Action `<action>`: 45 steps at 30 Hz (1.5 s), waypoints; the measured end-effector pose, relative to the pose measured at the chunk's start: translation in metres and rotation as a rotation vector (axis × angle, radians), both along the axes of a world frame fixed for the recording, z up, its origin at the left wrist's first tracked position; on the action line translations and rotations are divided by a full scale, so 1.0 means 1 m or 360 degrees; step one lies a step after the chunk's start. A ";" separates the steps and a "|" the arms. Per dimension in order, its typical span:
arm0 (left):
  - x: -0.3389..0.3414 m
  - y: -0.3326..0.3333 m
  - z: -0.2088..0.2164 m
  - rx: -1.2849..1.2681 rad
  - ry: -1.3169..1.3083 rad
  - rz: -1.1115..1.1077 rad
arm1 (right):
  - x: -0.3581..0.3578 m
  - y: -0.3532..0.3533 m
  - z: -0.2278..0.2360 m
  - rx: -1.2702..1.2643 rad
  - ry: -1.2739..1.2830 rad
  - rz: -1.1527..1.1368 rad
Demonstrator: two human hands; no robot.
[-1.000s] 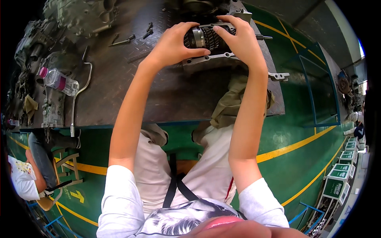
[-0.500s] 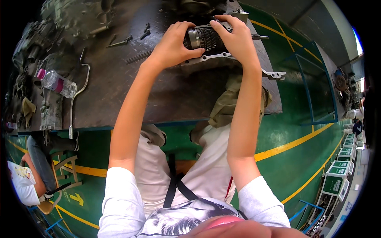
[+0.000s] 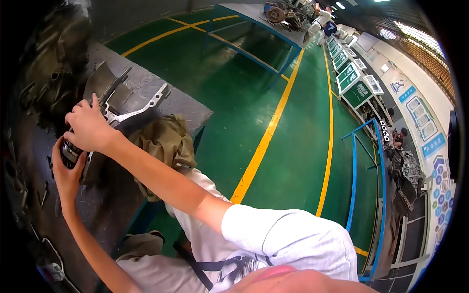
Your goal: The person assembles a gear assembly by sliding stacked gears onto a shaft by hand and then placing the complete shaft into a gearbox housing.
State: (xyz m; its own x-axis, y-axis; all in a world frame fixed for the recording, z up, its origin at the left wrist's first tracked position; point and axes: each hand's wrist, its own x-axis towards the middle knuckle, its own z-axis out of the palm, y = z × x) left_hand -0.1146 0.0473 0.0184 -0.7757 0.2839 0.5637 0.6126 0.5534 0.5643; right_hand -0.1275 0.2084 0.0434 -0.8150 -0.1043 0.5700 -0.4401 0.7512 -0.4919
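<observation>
A dark gear shaft (image 3: 71, 154), with its toothed gears partly covered by my fingers, lies in an open metal gearbox housing on the workbench at the left. My left hand (image 3: 67, 163) is closed round the near end of the gears, thumb on one side and fingers on the other. Over the far end, my right hand (image 3: 92, 128) curls its fingers on the gears, one finger lifted. Past it, a thin rod (image 3: 117, 84) sticks out, and a pale metal bracket arm (image 3: 141, 108) with holes reaches to the right. My hands hide much of the housing.
A crumpled olive cloth (image 3: 163, 141) hangs at the edge of the steel workbench (image 3: 188, 110). Dark machine parts (image 3: 53, 68) crowd the bench's far left. Across the green floor stands a blue-framed table (image 3: 244, 14) with parts on it; people (image 3: 320, 22) stand beyond.
The view has swung to the right, so the bench and my hands now appear at the left. Both hands remain at the gear shaft.
</observation>
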 end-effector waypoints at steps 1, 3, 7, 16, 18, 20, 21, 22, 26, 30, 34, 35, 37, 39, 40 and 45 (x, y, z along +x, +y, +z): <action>0.003 0.004 0.003 0.0010 -0.0055 -0.0027 | 0.001 0.004 0.000 0.0063 -0.0044 -0.0029; 0.007 0.004 0.007 -0.0010 -0.0141 -0.0014 | 0.001 0.011 -0.001 0.0105 -0.0057 -0.0032; 0.007 -0.009 0.009 0.0026 -0.0227 -0.0025 | -0.001 0.007 -0.002 0.0152 -0.0048 -0.0033; -0.004 -0.014 -0.003 -0.0107 -0.0152 0.0022 | -0.005 -0.001 -0.005 0.0196 0.0033 -0.0032; -0.003 -0.010 -0.002 -0.0106 -0.0167 0.0044 | -0.007 -0.003 -0.008 0.0254 0.0049 -0.0079; -0.004 -0.010 0.000 -0.0132 -0.0148 0.0037 | -0.009 -0.005 -0.008 0.0360 0.0009 -0.0101; -0.004 -0.010 0.001 -0.0157 -0.0131 0.0031 | -0.008 -0.006 -0.009 0.0359 0.0009 -0.0105; -0.005 -0.011 0.002 -0.0158 -0.0126 0.0029 | -0.008 -0.007 -0.009 0.0336 0.0009 -0.0100; -0.004 -0.007 0.005 -0.0092 -0.0182 -0.0010 | -0.012 -0.008 -0.009 0.0196 -0.0021 -0.0059; 0.002 -0.010 0.012 -0.0071 -0.0180 -0.0031 | -0.005 -0.015 -0.009 0.0215 -0.0092 -0.0005; 0.005 -0.017 0.019 -0.0021 -0.0330 -0.0068 | -0.004 -0.014 -0.011 0.0341 -0.0018 0.0016; 0.006 -0.017 0.019 0.0010 -0.0372 -0.0076 | -0.004 -0.015 -0.010 0.0361 -0.0037 0.0030; 0.007 -0.018 0.019 0.0040 -0.0414 -0.0081 | -0.003 -0.014 -0.009 0.0358 -0.0083 0.0037; 0.006 -0.021 0.018 0.0010 -0.0386 -0.0065 | -0.002 -0.016 -0.006 0.0354 -0.0127 0.0048; 0.005 -0.021 0.017 0.0010 -0.0386 -0.0068 | -0.003 -0.017 -0.006 0.0368 -0.0141 0.0027; 0.003 -0.023 0.013 -0.0064 -0.0400 0.0008 | -0.003 -0.017 -0.007 0.0320 -0.0104 0.0015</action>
State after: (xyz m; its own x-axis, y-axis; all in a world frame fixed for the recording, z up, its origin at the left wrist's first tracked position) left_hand -0.1116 0.0238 0.0317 -0.8915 0.2981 0.3411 0.4530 0.5811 0.6761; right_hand -0.1309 0.1916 0.0362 -0.8480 -0.2183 0.4829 -0.4196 0.8332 -0.3602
